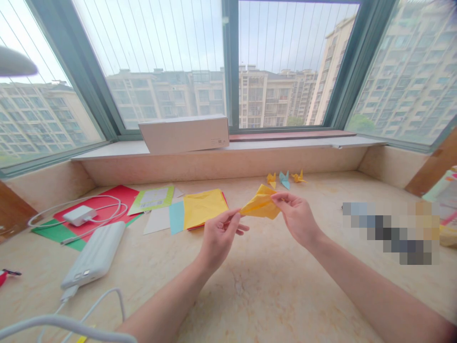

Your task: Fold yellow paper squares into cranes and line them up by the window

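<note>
A partly folded sheet of yellow origami paper [262,204] is held up over the stone sill, between my two hands. My left hand [222,233] pinches its left corner between thumb and forefinger, the other fingers loosely curled. On the opposite side, my right hand [296,214] grips the paper's right edge with thumb and fingertips. Behind it stand a yellow paper crane [272,180], a blue paper crane [284,179] and another yellow paper crane [298,176]. To the left lies a stack of yellow paper [203,207] with blue and red sheets showing beneath.
At left are a white power bank [94,255], a white charger [79,215] with a looping cable, and red paper [117,200] and green paper [53,233]. A white box [183,133] rests on the window ledge. A pixelated patch covers something at right.
</note>
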Motion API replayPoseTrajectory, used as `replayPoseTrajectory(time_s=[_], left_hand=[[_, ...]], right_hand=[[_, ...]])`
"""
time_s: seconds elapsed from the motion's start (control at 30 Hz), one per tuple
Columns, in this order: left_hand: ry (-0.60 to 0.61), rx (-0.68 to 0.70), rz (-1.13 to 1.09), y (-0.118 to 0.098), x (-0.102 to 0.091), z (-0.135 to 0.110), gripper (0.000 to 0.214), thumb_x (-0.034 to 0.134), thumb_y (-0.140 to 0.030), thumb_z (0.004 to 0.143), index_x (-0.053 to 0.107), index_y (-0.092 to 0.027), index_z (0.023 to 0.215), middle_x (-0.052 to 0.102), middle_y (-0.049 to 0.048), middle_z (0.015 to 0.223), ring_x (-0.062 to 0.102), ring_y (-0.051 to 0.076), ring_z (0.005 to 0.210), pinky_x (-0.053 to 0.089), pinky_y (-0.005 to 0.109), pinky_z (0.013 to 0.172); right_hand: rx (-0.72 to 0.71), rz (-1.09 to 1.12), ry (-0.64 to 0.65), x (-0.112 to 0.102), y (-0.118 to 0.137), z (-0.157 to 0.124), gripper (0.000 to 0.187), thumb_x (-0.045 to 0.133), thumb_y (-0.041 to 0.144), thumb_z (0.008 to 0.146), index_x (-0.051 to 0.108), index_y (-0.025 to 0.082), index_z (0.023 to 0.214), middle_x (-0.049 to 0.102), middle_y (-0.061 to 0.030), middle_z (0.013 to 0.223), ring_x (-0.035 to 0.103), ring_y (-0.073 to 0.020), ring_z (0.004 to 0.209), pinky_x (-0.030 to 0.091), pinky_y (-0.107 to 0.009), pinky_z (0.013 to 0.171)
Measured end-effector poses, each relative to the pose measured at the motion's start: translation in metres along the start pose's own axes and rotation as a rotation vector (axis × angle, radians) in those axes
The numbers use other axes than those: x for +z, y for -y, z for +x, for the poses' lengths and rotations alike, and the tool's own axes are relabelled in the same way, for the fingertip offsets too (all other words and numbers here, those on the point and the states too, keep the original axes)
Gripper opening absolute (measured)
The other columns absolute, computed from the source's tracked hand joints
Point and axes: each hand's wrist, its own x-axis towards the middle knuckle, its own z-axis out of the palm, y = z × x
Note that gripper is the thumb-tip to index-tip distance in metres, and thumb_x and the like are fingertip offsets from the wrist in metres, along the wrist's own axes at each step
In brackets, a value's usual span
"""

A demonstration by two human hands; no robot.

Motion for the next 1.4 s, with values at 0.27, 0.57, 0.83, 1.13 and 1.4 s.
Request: replayPoseTrajectory(time_s=[0.27, 0.57, 0.83, 1.13, 1.4], left_hand=[[0.026, -0.033, 0.067, 0.002, -0.002, 0.001, 0.033, 0.060, -0.039, 0.088, 0.067, -0.010, 0.102, 0.075, 0.0117, 0.087, 0.074, 0.022, 0.071, 0.058, 0.029, 0.059], [0.261, 0.079, 0.230, 0.006, -0.001, -0.005, 0.065, 0.060, -0.042, 0.091, 0.036, -0.016, 0.146, 0.068, 0.0174, 0.122, 0.068, 0.027, 0.107, 0.053, 0.042, 0.091], [0.297, -0.039, 0.053, 0.010, 0.009, -0.006, 0.045, 0.047, -0.047, 0.096, 0.053, -0.014, 0.126, 0.073, 0.0087, 0.087, 0.073, 0.020, 0.066, 0.056, 0.033, 0.066], [0.204, -0.223, -0.203, 0.008, 0.011, -0.004, 0.042, 0.051, -0.056, 0.091, 0.054, -0.014, 0.088, 0.064, 0.0007, 0.066, 0.066, 0.015, 0.049, 0.054, 0.028, 0.056], [0.263, -0.214, -0.115, 0.007, 0.019, -0.012, 0.047, 0.047, -0.064, 0.089, 0.044, -0.019, 0.077, 0.038, -0.0106, 0.053, 0.053, 0.009, 0.035, 0.034, 0.019, 0.036]], right_hand=[[-0.110, -0.123, 0.027, 0.000, 0.006, 0.000, 0.019, 0.080, 0.040, 0.071, 0.076, 0.022, 0.075, 0.072, -0.0045, 0.093, 0.065, -0.0179, 0.085, 0.051, -0.030, 0.077], [-0.063, -0.140, 0.260, 0.008, 0.007, -0.011, 0.014, 0.077, 0.036, 0.075, 0.076, 0.023, 0.080, 0.073, -0.0032, 0.089, 0.068, -0.0175, 0.082, 0.054, -0.030, 0.073], [0.083, 0.019, 0.220, 0.013, 0.011, -0.015, 0.044, 0.080, 0.035, 0.073, 0.063, 0.025, 0.113, 0.073, -0.0007, 0.092, 0.069, -0.0169, 0.082, 0.054, -0.028, 0.074], [0.172, 0.029, 0.464, 0.021, 0.012, -0.029, 0.046, 0.076, 0.039, 0.079, 0.062, 0.021, 0.120, 0.074, -0.0058, 0.102, 0.069, -0.0217, 0.093, 0.051, -0.036, 0.088], [0.136, -0.119, 0.342, 0.024, 0.012, -0.031, 0.031, 0.078, 0.042, 0.074, 0.073, 0.018, 0.093, 0.076, -0.0056, 0.094, 0.069, -0.0238, 0.092, 0.050, -0.036, 0.088]])
